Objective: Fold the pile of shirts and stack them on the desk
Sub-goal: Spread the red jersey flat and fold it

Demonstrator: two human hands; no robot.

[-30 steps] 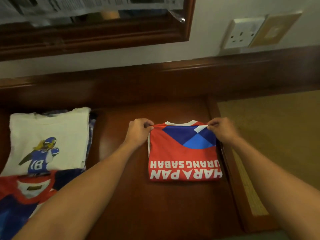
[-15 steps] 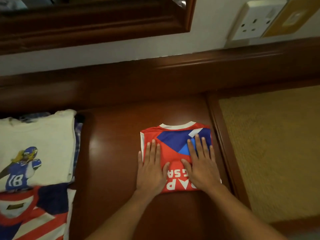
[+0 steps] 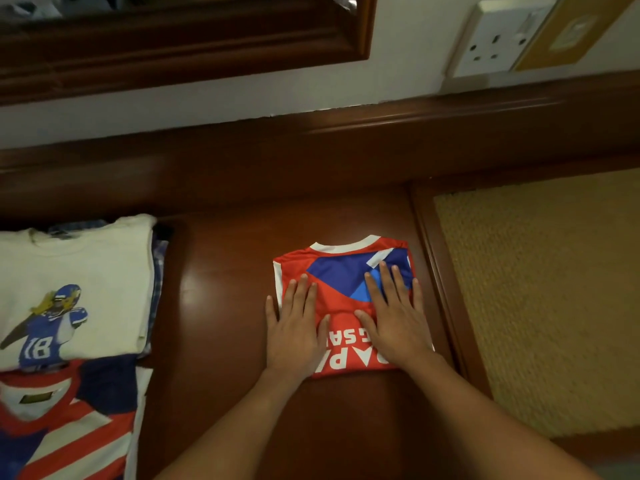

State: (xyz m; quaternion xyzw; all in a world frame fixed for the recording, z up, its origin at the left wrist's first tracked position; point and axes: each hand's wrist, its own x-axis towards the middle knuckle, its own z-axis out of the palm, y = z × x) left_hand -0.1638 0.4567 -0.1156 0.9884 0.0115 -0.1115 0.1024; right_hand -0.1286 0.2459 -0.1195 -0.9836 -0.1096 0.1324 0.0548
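Room: A dark polished wooden surface (image 3: 221, 306) is running along a white wall, with a heavy dark wooden frame (image 3: 173, 46) and a white wall socket (image 3: 498, 39) sitting above its back edge.
Right edge: A woven tan mat panel (image 3: 540, 289) is lying beyond a raised wooden border.
Left edge: A white T-shirt with a football-player print (image 3: 76, 265) is resting folded on top of a blue checked shirt (image 3: 157, 268). A red, white and blue striped shirt (image 3: 69, 427) is lying at the near left corner.
Task's thing: The folded red jersey with a blue panel and white lettering (image 3: 332, 271) is lying flat close to the right edge, collar toward the wall.
Hands: The left hand (image 3: 294, 327) and right hand (image 3: 394, 317) are both lying flat on the jersey with fingers straight, pressing and gripping nothing. The left hand's outer finger is hanging over the jersey's left side.
Step in hand: The person is probably smoothing the finished fold.
Doing it well: Pressing evenly outward from the centre is likely to be flattening trapped air. Slippery fabric may be sliding, so light, even pressure is suiting it best.
Left to do: The jersey is lying well apart from the other shirts, so stacking is looking unfinished.
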